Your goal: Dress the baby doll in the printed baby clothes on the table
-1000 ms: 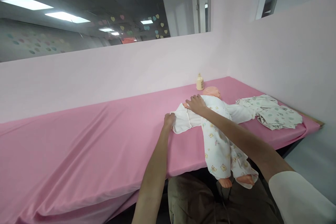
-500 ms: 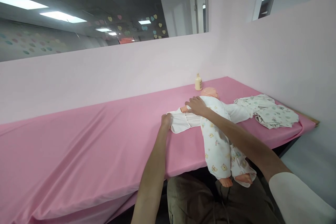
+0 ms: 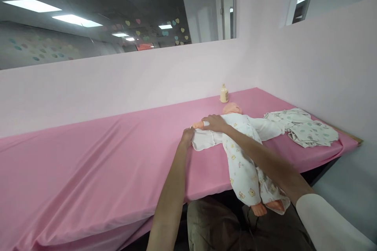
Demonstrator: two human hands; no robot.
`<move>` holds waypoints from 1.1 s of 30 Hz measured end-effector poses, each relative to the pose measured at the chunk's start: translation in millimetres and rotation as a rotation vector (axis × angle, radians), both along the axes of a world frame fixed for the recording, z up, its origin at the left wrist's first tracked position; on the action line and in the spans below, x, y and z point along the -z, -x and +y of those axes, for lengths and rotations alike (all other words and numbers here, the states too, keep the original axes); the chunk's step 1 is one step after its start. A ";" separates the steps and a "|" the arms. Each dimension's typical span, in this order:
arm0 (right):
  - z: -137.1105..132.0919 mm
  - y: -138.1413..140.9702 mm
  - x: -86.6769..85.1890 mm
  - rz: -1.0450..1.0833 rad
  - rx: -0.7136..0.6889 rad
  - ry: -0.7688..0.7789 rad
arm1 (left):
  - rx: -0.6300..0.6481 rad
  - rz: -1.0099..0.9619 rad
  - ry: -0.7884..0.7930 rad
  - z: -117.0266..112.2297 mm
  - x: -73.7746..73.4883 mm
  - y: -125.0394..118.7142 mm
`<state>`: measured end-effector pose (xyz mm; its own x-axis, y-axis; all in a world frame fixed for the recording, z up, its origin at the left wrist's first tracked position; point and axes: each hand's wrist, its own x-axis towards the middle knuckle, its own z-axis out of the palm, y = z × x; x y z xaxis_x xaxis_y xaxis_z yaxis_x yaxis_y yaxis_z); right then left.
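Note:
A baby doll (image 3: 232, 108) lies on its back on a pink-covered table, its head toward the wall and its feet over the front edge. It wears white clothing with a bear print (image 3: 240, 168). A plain white part of the garment (image 3: 204, 140) spreads to the left of its body. My left hand (image 3: 186, 136) is closed on the outer edge of that white part. My right hand (image 3: 216, 123) is wrapped round the doll's arm, whose small hand (image 3: 198, 124) pokes out toward my left hand. My right fingertips are partly hidden.
A cream pump bottle (image 3: 224, 95) stands behind the doll's head near the wall. Crumpled patterned baby clothes (image 3: 309, 129) lie at the right end of the pink table cover (image 3: 132, 157). A window (image 3: 147, 8) is above the wall.
My right hand has moved left with the doll's arm, bringing the doll's hand close to my left hand. The doll's head has shifted slightly left. My left hand keeps its hold.

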<state>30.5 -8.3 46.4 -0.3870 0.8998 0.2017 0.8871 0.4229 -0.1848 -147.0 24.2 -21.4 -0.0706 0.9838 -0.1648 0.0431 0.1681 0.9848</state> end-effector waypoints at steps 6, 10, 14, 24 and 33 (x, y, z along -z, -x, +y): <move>-1.6 12.1 11.5 -0.014 -0.012 -0.023 | 0.221 -0.165 -0.029 -6.2 -8.9 -0.8; -8.0 4.6 12.5 0.089 -0.108 -0.032 | 0.285 -0.169 -0.003 -7.3 -13.9 5.2; -29.2 -50.0 12.4 0.372 0.020 -0.180 | 0.192 0.186 -0.022 -9.4 -18.5 11.7; -98.4 -248.2 57.4 0.299 0.915 0.034 | -0.042 0.733 -0.353 -25.9 -71.0 -56.7; -77.0 -245.5 66.4 0.339 0.858 0.063 | 0.742 0.707 -0.709 -23.0 -76.6 -201.6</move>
<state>276.0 -85.3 -20.0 0.4882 0.8640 0.1235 0.7863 -0.3740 -0.4918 54.7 1.2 55.2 0.6828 0.6803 0.2665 0.4571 -0.6823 0.5706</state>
